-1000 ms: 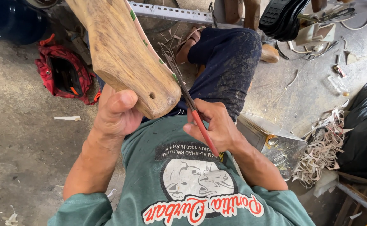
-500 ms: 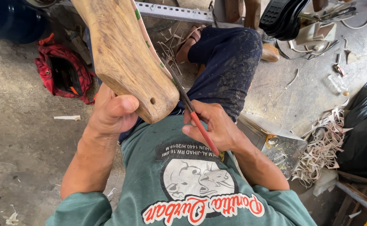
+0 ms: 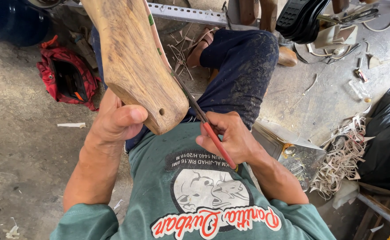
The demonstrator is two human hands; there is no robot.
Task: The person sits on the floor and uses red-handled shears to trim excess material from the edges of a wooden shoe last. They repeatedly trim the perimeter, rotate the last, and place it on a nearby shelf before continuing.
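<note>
My left hand (image 3: pixel 115 121) grips the heel end of a wooden shoe last (image 3: pixel 135 62), which stands tilted up and away from me with a thin pale sheet along its right edge. My right hand (image 3: pixel 230 135) holds red-handled pliers (image 3: pixel 212 138); their dark jaws reach up to the last's right edge, touching the sheet there. Both hands are over my lap, above my green printed shirt (image 3: pixel 195 195) and dark blue trousers (image 3: pixel 244 66).
A red bag (image 3: pixel 66 80) lies open on the concrete floor at the left. A metal box (image 3: pixel 292 151) sits by my right side, with a pile of pale strips (image 3: pixel 341 160) and a black sack (image 3: pixel 386 142) further right. Black shoe soles (image 3: pixel 301 18) and scraps lie ahead.
The last has tilted slightly and my left thumb has shifted on its heel. My right hand with the pliers has stayed at the last's right edge.
</note>
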